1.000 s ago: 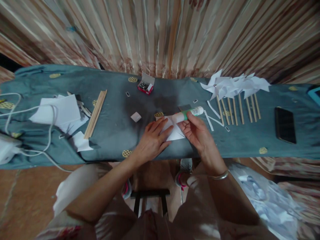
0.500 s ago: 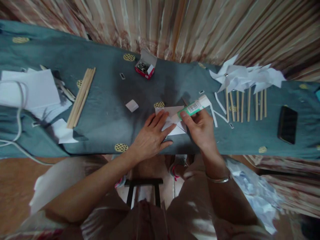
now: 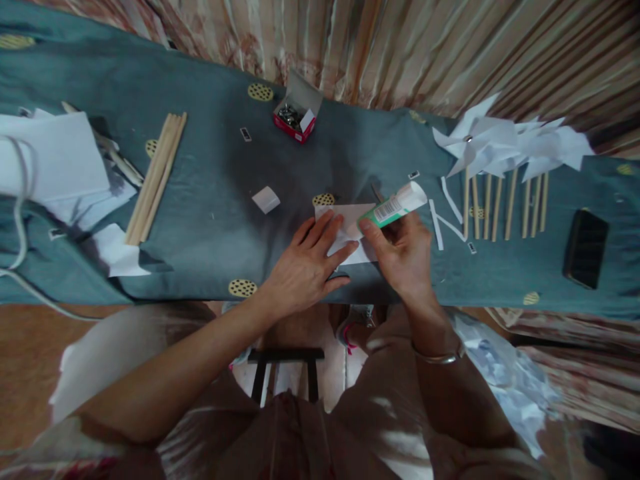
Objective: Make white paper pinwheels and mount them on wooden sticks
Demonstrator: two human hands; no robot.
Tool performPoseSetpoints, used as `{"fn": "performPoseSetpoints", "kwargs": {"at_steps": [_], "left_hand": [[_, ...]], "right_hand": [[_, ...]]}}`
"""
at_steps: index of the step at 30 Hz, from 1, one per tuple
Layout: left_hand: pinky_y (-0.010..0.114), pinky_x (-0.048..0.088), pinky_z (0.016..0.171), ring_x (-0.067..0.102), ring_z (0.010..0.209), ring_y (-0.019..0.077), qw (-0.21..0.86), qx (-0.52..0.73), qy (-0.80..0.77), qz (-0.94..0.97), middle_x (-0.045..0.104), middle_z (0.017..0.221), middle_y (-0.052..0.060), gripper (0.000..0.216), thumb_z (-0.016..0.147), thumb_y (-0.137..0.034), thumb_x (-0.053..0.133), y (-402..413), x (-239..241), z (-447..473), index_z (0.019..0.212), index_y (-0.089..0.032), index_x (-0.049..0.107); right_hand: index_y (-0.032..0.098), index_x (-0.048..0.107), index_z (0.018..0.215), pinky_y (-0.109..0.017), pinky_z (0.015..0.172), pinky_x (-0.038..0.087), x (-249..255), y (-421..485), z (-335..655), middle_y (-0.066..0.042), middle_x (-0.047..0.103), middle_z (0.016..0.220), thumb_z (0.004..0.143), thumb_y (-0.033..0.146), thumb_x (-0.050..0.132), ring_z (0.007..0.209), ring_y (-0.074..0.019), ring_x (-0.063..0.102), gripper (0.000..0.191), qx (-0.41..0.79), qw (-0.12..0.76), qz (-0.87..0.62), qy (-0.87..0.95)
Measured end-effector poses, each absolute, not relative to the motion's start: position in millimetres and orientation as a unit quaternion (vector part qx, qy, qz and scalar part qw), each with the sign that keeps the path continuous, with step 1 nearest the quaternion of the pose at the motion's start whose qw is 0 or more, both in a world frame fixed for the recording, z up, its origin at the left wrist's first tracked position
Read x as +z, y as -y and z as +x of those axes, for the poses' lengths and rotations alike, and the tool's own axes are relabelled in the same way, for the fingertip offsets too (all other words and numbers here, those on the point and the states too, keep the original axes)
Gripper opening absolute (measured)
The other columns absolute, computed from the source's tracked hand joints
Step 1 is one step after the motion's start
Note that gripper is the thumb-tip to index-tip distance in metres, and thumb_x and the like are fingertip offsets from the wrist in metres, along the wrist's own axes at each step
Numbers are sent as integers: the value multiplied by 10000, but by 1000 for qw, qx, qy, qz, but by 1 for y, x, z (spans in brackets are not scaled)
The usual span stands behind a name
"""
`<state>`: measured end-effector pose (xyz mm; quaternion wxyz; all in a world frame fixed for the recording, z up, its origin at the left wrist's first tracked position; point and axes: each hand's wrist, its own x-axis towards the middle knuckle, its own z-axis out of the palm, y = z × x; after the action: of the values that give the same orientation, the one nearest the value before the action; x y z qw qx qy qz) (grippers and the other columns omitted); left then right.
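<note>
A small sheet of white paper (image 3: 353, 213) lies flat near the table's front edge. My left hand (image 3: 307, 267) rests on it with fingers spread, pressing its left part down. In my right hand (image 3: 406, 259) is a green and white glue stick (image 3: 393, 208), gripped between thumb and fingers. The stick is tilted, its lower end at the paper and its white end up to the right. My right hand partly hides the paper's right side. To the left of the paper lies a small white paper piece (image 3: 266, 199).
A red box (image 3: 295, 130) of metal pins stands open at the back. White paper pinwheels (image 3: 520, 143) on sticks lie at right, beside thin paper strips (image 3: 437, 224) and a phone (image 3: 586, 248). Wooden sticks (image 3: 156, 180), stacked paper (image 3: 55, 157) and a white cable (image 3: 23, 240) are at left.
The glue stick has turned slightly in my right hand, its lower end still at the paper. My left hand stays on the sheet. The whole view has shifted a little.
</note>
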<state>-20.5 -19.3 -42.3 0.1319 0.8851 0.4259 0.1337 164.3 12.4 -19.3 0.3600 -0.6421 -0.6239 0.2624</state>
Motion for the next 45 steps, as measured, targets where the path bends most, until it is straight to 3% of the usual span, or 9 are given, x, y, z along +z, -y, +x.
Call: {"fn": "performPoseSetpoints", "kwargs": {"at_steps": [7, 15, 28, 36, 41, 45], "left_hand": [[595, 308, 1173, 287, 1503, 397, 125, 131, -424, 887, 371, 1596, 171, 594, 918, -511, 610, 19, -42, -20, 1447, -272, 488], [601, 308, 1172, 285, 1504, 401, 131, 137, -424, 886, 327, 1613, 201, 580, 917, -514, 610, 19, -43, -20, 1420, -243, 512], [624, 342, 1147, 324, 1475, 436, 105, 163, -409, 892, 382, 1567, 222, 523, 927, -461, 608, 15, -45, -23, 1390, -223, 553], [616, 341, 1159, 337, 1478, 403, 104, 182, -411, 887, 444, 1547, 163, 460, 904, -457, 637, 14, -48, -23, 1315, -252, 615], [625, 335, 1154, 331, 1482, 404, 96, 189, -403, 890, 436, 1555, 179, 488, 923, -486, 596, 13, -49, -24, 1347, -244, 599], [628, 333, 1151, 323, 1489, 394, 87, 187, -397, 894, 437, 1554, 186, 473, 945, -483, 556, 13, -47, -25, 1346, -236, 597]], "right_hand": [[207, 606, 936, -333, 639, 513, -16, -10, 160, -27, 726, 772, 826, 547, 674, 671, -191, 676, 363, 199, 331, -651, 654], [215, 592, 965, -367, 687, 535, -15, -8, 153, -61, 737, 816, 890, 533, 600, 741, -228, 706, 327, 156, 303, -637, 691], [227, 574, 1021, -360, 714, 535, -13, -13, 146, -69, 704, 859, 922, 546, 508, 786, -220, 684, 340, 207, 284, -634, 689], [236, 595, 1057, -393, 777, 505, -9, -13, 142, -93, 699, 892, 928, 496, 575, 843, -256, 656, 291, 180, 260, -641, 699], [266, 588, 1100, -389, 759, 496, -10, -15, 141, -81, 695, 879, 907, 486, 627, 834, -261, 645, 296, 180, 251, -653, 692], [216, 580, 1123, -364, 765, 485, -11, -16, 139, -104, 715, 944, 937, 480, 581, 886, -259, 659, 323, 166, 245, -656, 695]]}}
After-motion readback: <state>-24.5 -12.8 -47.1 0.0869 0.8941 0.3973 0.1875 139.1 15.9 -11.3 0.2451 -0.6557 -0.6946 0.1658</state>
